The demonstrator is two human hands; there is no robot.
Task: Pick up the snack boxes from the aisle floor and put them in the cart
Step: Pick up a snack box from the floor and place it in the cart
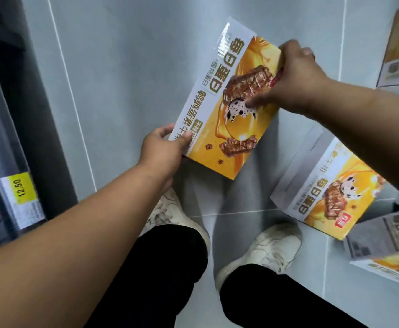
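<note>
I hold one yellow-and-white snack box (219, 98) closed over the grey tiled floor (122, 55), my left hand (164, 147) pinching its near corner, my right hand (298, 76) gripping the far edge. A second box (324, 188) lies beside my right shoe (264, 252), touching a third box (383, 237). The shelf rail at my left carries a yellow 12.50 price tag (24, 188)

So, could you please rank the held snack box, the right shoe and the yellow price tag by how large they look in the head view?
1. held snack box
2. right shoe
3. yellow price tag
The box is held nearer the camera, which inflates its lead.
</note>
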